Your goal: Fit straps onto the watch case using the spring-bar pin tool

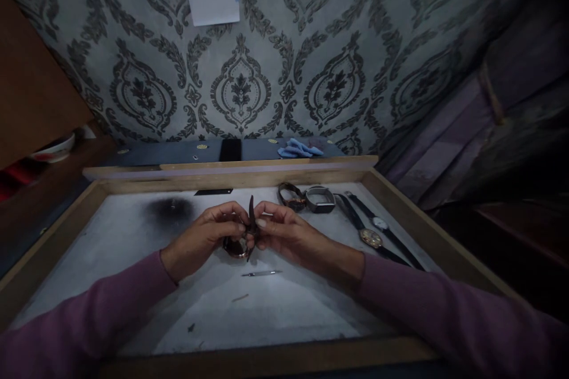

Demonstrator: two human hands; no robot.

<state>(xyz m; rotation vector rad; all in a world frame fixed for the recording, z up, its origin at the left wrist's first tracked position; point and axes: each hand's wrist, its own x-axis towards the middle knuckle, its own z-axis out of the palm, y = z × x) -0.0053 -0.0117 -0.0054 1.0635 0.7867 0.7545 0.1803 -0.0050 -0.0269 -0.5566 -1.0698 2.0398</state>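
Observation:
Both hands meet near the middle of a white wooden-framed tray (pixel 311 314). My left hand (pixel 211 226) is closed on a dark watch (pixel 236 247) with a rose-coloured rim, which hangs just below the fingers. My right hand (pixel 284 230) pinches the same watch's brown strap (pixel 251 211), whose end points upward between the hands. Fingers hide the spot where strap and case meet. Below the hands a thin metal tool (pixel 261 273) lies flat, and a small thin strip (pixel 240 298) rests under it.
Behind my right hand stand a dark watch (pixel 291 196) and a silver-cased one (pixel 320 199). Two strap watches (pixel 370 238) (pixel 379 223) lie at the right. A black strip (pixel 213 192) is at the back, and a blue cloth (pixel 299 148) sits beyond the frame.

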